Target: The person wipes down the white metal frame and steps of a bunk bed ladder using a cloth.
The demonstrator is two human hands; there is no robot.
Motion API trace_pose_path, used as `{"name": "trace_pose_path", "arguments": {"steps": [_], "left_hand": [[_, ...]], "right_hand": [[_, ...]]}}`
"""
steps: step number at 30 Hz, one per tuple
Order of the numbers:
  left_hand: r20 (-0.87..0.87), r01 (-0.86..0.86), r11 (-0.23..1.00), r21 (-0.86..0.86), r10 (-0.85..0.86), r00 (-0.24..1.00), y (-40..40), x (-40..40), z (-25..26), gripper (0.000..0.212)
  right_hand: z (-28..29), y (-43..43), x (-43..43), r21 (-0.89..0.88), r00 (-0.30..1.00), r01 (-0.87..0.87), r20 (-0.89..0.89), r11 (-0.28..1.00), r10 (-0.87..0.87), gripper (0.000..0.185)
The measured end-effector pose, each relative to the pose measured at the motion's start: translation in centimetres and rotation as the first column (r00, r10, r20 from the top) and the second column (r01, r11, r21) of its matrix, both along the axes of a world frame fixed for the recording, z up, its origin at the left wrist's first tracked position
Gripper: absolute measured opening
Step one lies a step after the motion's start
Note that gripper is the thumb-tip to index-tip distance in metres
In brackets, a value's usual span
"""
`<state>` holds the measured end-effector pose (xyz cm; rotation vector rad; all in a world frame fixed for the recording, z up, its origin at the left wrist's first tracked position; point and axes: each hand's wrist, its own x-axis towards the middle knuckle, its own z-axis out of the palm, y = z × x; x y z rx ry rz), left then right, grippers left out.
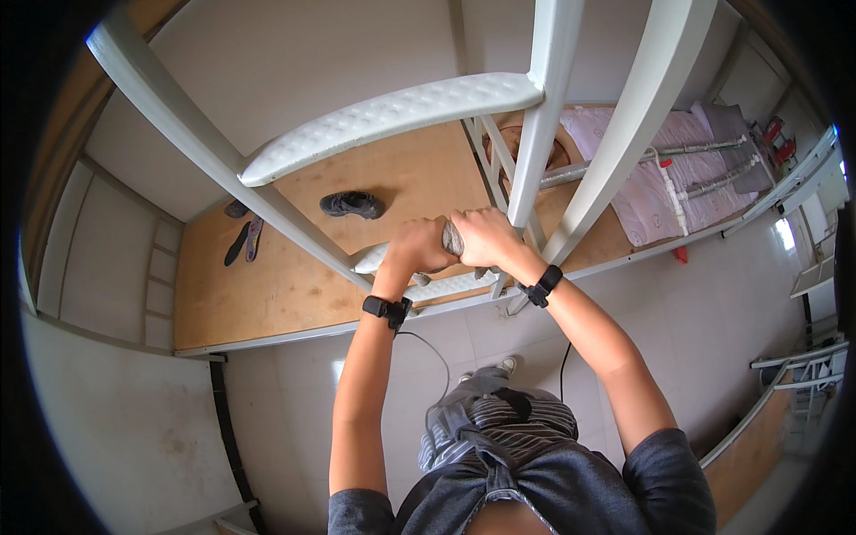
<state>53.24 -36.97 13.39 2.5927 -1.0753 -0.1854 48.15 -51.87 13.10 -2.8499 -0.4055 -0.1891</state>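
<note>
Both hands are closed on a crumpled grey cloth (453, 239), its ends hanging below the fists. My left hand (416, 245) and my right hand (487, 235) meet side by side, knuckles up, with the cloth showing between them. Just behind them is a white metal step (369, 259) of a bunk-bed ladder; I cannot tell whether the cloth touches it. Above stands a dimpled upper step (394, 127), and a lower step (455, 287) shows beneath the hands. Each wrist wears a black strap with a small device.
On the wooden bunk board (414, 167) behind the ladder lie a black shoe (352, 204), insoles (253, 238) and another dark shoe (236, 208). A slanted white post (628, 134) rises at right, before a bunk with pink bedding (652, 200). A dark cable (435, 351) hangs near my left arm.
</note>
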Motion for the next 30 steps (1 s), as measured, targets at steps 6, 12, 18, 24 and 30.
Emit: {"name": "trace_pose_path", "arguments": {"steps": [6,12,18,24,30], "left_hand": [[0.004,0.045,0.998,0.037,-0.045,0.999,-0.18,0.42,0.37,0.048],[-0.014,0.060,0.998,-0.011,-0.060,0.998,-0.13,0.54,-0.09,0.048],[-0.044,0.037,0.999,0.015,-0.037,0.998,-0.10,0.64,-0.18,0.048],[-0.036,0.052,0.998,0.028,-0.051,0.998,-0.02,0.51,0.31,0.047],[-0.023,0.057,0.998,0.024,-0.056,0.998,-0.04,0.49,0.24,0.047]], "right_hand": [[0.36,-0.22,0.15,-0.022,0.999,-0.014,-0.044,1.000,0.013,0.034],[0.41,-0.29,0.37,-0.008,0.996,-0.018,-0.091,1.000,0.017,0.036],[0.43,-0.30,0.37,0.027,0.997,-0.023,-0.071,0.999,0.024,0.037],[0.06,-0.37,0.60,0.016,0.997,-0.013,-0.076,1.000,0.014,0.037],[0.61,-0.27,0.27,0.013,0.998,-0.022,-0.063,1.000,0.023,0.035]]}}
